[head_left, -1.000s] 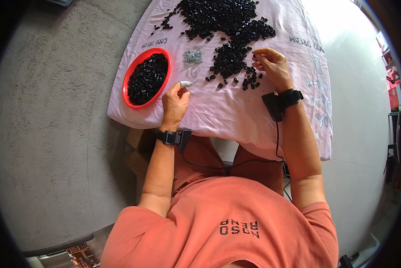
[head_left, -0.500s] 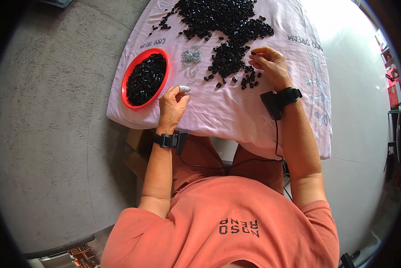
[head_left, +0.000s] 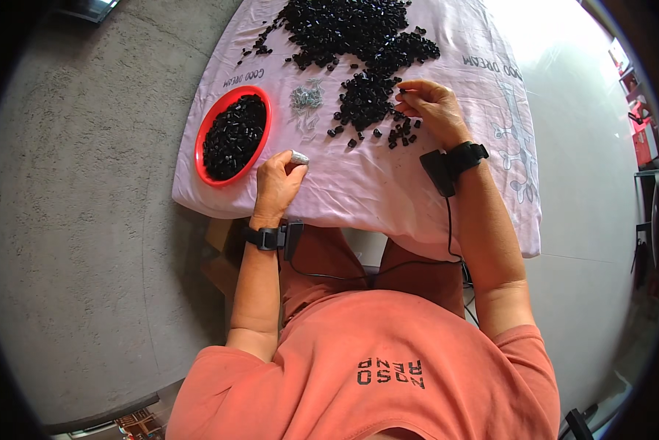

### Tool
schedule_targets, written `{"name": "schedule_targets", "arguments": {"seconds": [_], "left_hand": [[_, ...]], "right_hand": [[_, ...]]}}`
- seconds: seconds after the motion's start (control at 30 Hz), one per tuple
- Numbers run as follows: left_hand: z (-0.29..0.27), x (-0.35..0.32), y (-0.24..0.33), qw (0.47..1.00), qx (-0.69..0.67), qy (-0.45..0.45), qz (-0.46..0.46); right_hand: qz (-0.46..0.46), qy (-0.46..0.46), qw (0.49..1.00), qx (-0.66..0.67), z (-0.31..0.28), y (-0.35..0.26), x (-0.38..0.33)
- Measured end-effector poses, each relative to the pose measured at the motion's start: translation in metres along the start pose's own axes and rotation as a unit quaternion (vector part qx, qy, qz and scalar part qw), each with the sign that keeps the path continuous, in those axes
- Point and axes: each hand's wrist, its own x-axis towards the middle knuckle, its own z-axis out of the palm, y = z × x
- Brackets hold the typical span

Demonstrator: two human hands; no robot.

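My right hand is at the right edge of a small heap of black plastic pieces, pinching one small black piece between thumb and forefinger. My left hand is near the table's front edge, right of a red bowl full of the same black pieces. Its fingers are closed, and a silver-grey covering or object shows at the fingertips; what lies in the pinch is hidden. Beyond that hand sits a little pile of thin, clear or silvery pins.
A much larger heap of black pieces covers the far part of the table, which has a pale pink cloth. Black wrist units with a cable are strapped to both wrists. A cardboard box stands below the table's left front.
The whole view has shifted slightly. My right hand has come a little left, closer to the small heap, keeping its pinch. The left hand has turned slightly and dropped a little nearer to me.
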Motion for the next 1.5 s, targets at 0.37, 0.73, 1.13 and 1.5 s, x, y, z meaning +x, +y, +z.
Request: {"name": "schedule_targets", "arguments": {"seconds": [0.37,0.73,1.13,1.5], "left_hand": [[-0.010,-0.004,-0.004,0.999,-0.032,-0.041,0.013],[-0.009,-0.002,0.001,0.998,0.015,-0.044,0.043],[0.015,0.015,-0.001,0.992,-0.122,0.021,0.000],[0.034,0.065,0.074,0.979,-0.171,0.060,0.091]], "right_hand": [[0.011,0.005,0.998,0.057,-0.007,0.002,0.001],[0.013,0.019,0.991,0.128,-0.014,0.002,0.003],[-0.008,0.008,0.992,0.123,-0.006,0.000,0.000],[0.025,-0.053,0.998,0.026,0.007,-0.005,-0.005]]}}
